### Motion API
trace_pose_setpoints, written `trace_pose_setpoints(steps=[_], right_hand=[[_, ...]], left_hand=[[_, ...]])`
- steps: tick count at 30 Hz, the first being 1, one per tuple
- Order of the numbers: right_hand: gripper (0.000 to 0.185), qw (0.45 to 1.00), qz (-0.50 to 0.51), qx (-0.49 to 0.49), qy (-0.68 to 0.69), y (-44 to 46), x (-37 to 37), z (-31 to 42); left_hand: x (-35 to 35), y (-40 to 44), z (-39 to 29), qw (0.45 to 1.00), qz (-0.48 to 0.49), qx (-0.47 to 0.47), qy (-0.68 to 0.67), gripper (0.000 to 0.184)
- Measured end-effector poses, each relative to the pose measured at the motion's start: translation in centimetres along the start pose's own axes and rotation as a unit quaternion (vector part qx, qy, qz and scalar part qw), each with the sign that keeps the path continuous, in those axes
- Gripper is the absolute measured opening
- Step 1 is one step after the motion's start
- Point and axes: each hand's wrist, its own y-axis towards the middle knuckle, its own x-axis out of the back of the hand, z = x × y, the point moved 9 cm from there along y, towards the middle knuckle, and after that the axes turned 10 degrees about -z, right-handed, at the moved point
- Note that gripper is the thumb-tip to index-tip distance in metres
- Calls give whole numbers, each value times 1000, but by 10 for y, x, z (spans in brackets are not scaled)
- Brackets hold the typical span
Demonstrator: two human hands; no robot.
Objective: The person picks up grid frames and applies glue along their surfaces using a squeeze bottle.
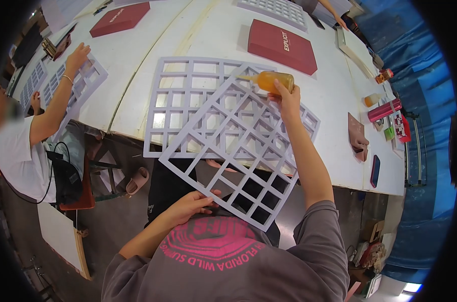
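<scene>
My right hand [287,98] is wrapped round a squeeze bottle [275,81] of amber liquid, held on its side with the thin nozzle pointing left. The nozzle is over the upper edge of a pale grey lattice frame [223,173], which lies tilted across the table edge and reaches toward my lap. My left hand [194,205] grips the near rim of that lattice, thumb on top. Beneath it, a second pale lattice frame [170,95] rests flat on the white table; their overlapping bars partly hide each other.
Dark red boxes [279,46] marked EXPLICIT sit farther back. To the right are a brown cloth-like piece [357,136], a phone [375,170] and a pink flask [384,109]. At left, another person's arm [57,108] reaches over more lattices [90,83].
</scene>
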Motion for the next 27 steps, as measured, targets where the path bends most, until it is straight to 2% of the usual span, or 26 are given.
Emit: trace_pose_setpoints(steps=[4,5,8,12,13,15,20,24,27], right_hand=[[44,996,79,-36,19,-49,-14,-7],[38,997,58,-60,8,-63,-12,-12],[37,992,79,-94,24,-106,-20,-15],[41,983,131,-130,21,-165,-36,-21],[50,979,134,-152,27,-177,-38,-26],[52,973,160,-166,17,-206,-48,-26],[56,933,252,-254,39,-258,-71,-30],[44,885,243,-372,141,-246,-61,-24],[35,944,118,-267,153,-181,-18,-4]], left_hand=[[-2,-1,-1,1000,8,0,3,42],[-3,0,-2,1000,10,0,6,43],[-3,0,-1,1000,14,-6,3,44],[-4,-3,-2,1000,15,-17,10,47],[-4,-3,-1,1000,15,-18,15,48],[-4,-2,0,999,17,-22,25,50],[-5,0,3,1000,8,-11,-2,42],[-2,1,-4,999,-23,-41,14,35],[9,-4,-27,983,-61,-158,-64,32]])
